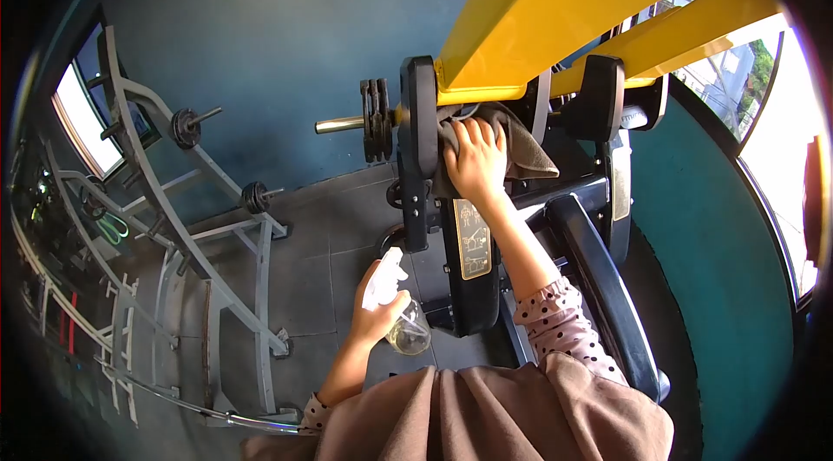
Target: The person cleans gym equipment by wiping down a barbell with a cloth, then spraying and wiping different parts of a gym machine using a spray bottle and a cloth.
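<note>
The person's right hand (477, 159), fingers slightly spread, is pressing a dark cloth (526, 148) onto the exercise machine (420, 118) just under its yellow beam (542, 18), while the left hand (379, 315), fingers curled round, is holding a spray bottle (409, 336) above the floor (304, 313).

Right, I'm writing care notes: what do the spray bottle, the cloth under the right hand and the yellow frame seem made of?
Spray bottle: probably clear plastic, as liquid shows through; its white trigger head looks like opaque plastic.
Cloth: soft, matt fabric, seen in its loose drape; the fibre can't be told.
Yellow frame: likely metal with glossy paint, judging by its even colour and sheen.
</note>
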`<action>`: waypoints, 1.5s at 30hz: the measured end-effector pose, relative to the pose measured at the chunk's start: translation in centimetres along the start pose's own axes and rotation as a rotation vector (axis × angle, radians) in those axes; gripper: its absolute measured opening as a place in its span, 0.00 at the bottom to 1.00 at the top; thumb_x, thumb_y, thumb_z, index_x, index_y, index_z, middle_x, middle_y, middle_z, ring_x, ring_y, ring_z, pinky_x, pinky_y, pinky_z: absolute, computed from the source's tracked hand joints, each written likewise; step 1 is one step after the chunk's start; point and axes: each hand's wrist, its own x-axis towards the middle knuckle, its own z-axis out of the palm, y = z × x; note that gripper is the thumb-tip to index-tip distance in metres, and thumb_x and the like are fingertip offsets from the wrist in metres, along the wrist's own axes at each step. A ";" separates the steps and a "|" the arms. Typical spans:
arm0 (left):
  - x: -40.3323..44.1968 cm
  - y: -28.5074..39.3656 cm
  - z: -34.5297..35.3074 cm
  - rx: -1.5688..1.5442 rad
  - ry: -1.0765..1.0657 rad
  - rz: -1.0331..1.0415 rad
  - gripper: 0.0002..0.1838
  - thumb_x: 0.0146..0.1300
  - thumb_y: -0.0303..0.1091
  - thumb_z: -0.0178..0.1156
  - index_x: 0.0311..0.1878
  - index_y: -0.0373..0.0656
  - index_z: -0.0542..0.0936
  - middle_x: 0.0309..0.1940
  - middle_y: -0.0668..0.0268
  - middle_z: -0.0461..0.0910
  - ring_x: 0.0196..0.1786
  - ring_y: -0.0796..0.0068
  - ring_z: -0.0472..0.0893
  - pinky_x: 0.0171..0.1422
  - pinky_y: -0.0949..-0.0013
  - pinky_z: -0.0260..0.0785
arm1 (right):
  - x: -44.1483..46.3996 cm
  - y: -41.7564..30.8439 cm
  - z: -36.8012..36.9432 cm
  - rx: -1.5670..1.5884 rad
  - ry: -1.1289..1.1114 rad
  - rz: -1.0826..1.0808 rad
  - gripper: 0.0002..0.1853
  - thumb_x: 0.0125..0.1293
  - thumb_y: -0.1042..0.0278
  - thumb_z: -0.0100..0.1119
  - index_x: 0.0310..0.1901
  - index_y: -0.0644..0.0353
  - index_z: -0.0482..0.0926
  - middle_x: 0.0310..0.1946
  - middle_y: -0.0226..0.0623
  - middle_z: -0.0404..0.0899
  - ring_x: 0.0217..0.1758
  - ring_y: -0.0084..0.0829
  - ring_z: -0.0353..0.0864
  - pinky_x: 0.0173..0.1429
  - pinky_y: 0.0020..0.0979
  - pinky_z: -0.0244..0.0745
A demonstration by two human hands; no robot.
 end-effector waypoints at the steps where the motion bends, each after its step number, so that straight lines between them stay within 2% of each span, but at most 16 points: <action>1: 0.2 -0.2 0.0 -0.001 -0.002 -0.009 0.26 0.52 0.20 0.61 0.59 0.37 0.73 0.39 0.71 0.73 0.39 0.85 0.71 0.44 0.78 0.65 | 0.5 0.2 0.0 0.011 -0.043 0.023 0.22 0.59 0.55 0.57 0.53 0.56 0.76 0.53 0.38 0.76 0.61 0.38 0.70 0.70 0.51 0.54; 5: 0.7 -0.7 0.1 0.003 -0.023 0.000 0.24 0.52 0.20 0.61 0.55 0.37 0.74 0.39 0.71 0.73 0.39 0.84 0.71 0.44 0.78 0.65 | 2.5 1.5 0.7 0.074 -0.008 0.031 0.19 0.61 0.52 0.51 0.40 0.56 0.84 0.38 0.38 0.84 0.45 0.39 0.81 0.56 0.44 0.70; 8: 0.5 -0.6 0.3 -0.019 -0.041 0.003 0.22 0.52 0.20 0.61 0.54 0.37 0.75 0.39 0.70 0.73 0.39 0.83 0.71 0.44 0.77 0.65 | 6.3 2.1 -0.9 0.036 -0.588 0.306 0.27 0.60 0.45 0.48 0.41 0.63 0.84 0.41 0.48 0.84 0.49 0.45 0.83 0.56 0.43 0.75; 9: 0.3 -0.5 0.3 0.006 -0.048 0.017 0.22 0.52 0.21 0.61 0.54 0.38 0.75 0.39 0.71 0.73 0.39 0.83 0.71 0.44 0.77 0.65 | 6.9 3.5 0.4 0.085 -0.604 0.315 0.30 0.61 0.42 0.46 0.42 0.65 0.83 0.44 0.54 0.83 0.52 0.48 0.82 0.59 0.44 0.74; 15: -1.4 -0.1 -0.3 0.003 -0.037 0.007 0.23 0.53 0.21 0.61 0.55 0.38 0.74 0.40 0.71 0.74 0.39 0.83 0.71 0.44 0.77 0.65 | 6.4 3.7 0.5 0.086 -0.621 0.301 0.30 0.60 0.42 0.47 0.45 0.63 0.83 0.46 0.53 0.82 0.51 0.50 0.81 0.59 0.45 0.73; 16: -1.6 -0.1 -0.5 0.001 -0.035 0.007 0.23 0.53 0.21 0.61 0.55 0.38 0.74 0.40 0.71 0.74 0.39 0.84 0.71 0.45 0.77 0.65 | 5.7 2.6 -1.0 0.081 -0.608 0.305 0.26 0.62 0.46 0.48 0.45 0.60 0.83 0.46 0.45 0.83 0.55 0.46 0.79 0.61 0.43 0.70; 20: -1.9 0.4 -0.7 -0.048 0.000 -0.064 0.24 0.53 0.21 0.61 0.56 0.37 0.74 0.41 0.71 0.74 0.40 0.84 0.71 0.45 0.77 0.66 | 0.2 1.4 0.1 0.106 0.010 0.077 0.18 0.63 0.58 0.54 0.52 0.55 0.77 0.53 0.34 0.78 0.66 0.37 0.69 0.69 0.49 0.57; 22: -1.7 0.5 -0.7 -0.038 0.002 -0.046 0.26 0.53 0.21 0.61 0.58 0.37 0.73 0.41 0.71 0.74 0.40 0.84 0.71 0.45 0.77 0.66 | -1.6 0.2 -1.0 0.057 0.001 0.063 0.27 0.60 0.59 0.57 0.63 0.52 0.70 0.65 0.35 0.68 0.72 0.38 0.61 0.72 0.54 0.51; 24: -1.5 0.3 -0.9 -0.025 -0.001 -0.031 0.27 0.53 0.21 0.61 0.59 0.37 0.73 0.41 0.71 0.74 0.40 0.84 0.71 0.46 0.77 0.66 | -3.3 -0.4 -0.9 0.024 0.032 0.080 0.29 0.60 0.60 0.58 0.65 0.51 0.69 0.66 0.37 0.66 0.73 0.39 0.59 0.73 0.54 0.50; 28: -0.7 -0.3 -1.2 -0.013 -0.008 0.001 0.27 0.53 0.21 0.61 0.60 0.37 0.73 0.41 0.71 0.74 0.40 0.84 0.71 0.46 0.77 0.66 | -2.0 0.7 -0.2 0.070 0.084 0.052 0.27 0.60 0.59 0.57 0.63 0.51 0.71 0.64 0.37 0.68 0.71 0.39 0.62 0.72 0.51 0.52; 30: -0.2 -0.3 -1.2 -0.022 -0.003 0.004 0.26 0.53 0.21 0.61 0.59 0.38 0.73 0.41 0.71 0.74 0.40 0.83 0.71 0.47 0.76 0.66 | -0.1 1.4 0.2 0.073 0.129 0.056 0.18 0.61 0.57 0.55 0.50 0.55 0.79 0.50 0.35 0.78 0.59 0.38 0.73 0.63 0.44 0.64; 33: -0.3 -0.5 -1.1 -0.025 -0.010 -0.010 0.26 0.52 0.21 0.61 0.57 0.38 0.73 0.41 0.71 0.74 0.41 0.82 0.71 0.47 0.75 0.67 | 2.6 2.8 0.3 0.113 -0.075 0.138 0.16 0.63 0.54 0.51 0.37 0.57 0.84 0.35 0.38 0.83 0.44 0.44 0.82 0.51 0.44 0.74; 36: -0.4 -0.5 -1.0 0.017 -0.040 0.003 0.25 0.52 0.20 0.62 0.56 0.39 0.74 0.41 0.71 0.74 0.41 0.82 0.71 0.48 0.75 0.66 | 6.2 4.0 0.0 0.037 -0.560 0.381 0.27 0.61 0.45 0.46 0.41 0.61 0.85 0.40 0.50 0.84 0.46 0.50 0.83 0.54 0.44 0.75; 38: -0.7 -0.2 -0.9 0.025 -0.060 0.016 0.25 0.52 0.20 0.62 0.56 0.39 0.74 0.41 0.71 0.74 0.41 0.81 0.71 0.48 0.75 0.66 | 7.4 5.4 1.2 0.082 -0.633 0.346 0.32 0.61 0.39 0.46 0.46 0.63 0.83 0.49 0.55 0.80 0.54 0.51 0.80 0.60 0.44 0.72; 44: -2.2 0.5 -0.4 -0.008 -0.051 0.006 0.24 0.52 0.20 0.62 0.55 0.39 0.74 0.40 0.71 0.74 0.41 0.82 0.71 0.48 0.75 0.66 | 5.3 3.6 -0.4 0.077 -0.530 0.278 0.25 0.62 0.45 0.48 0.41 0.59 0.85 0.41 0.48 0.84 0.49 0.47 0.82 0.56 0.44 0.74; 45: -2.2 0.5 -0.3 -0.008 -0.053 0.006 0.24 0.52 0.20 0.62 0.55 0.39 0.74 0.40 0.71 0.74 0.41 0.82 0.71 0.48 0.76 0.66 | 3.8 3.5 -0.2 0.133 -0.313 0.178 0.23 0.63 0.48 0.49 0.43 0.58 0.84 0.43 0.44 0.84 0.51 0.45 0.81 0.57 0.44 0.72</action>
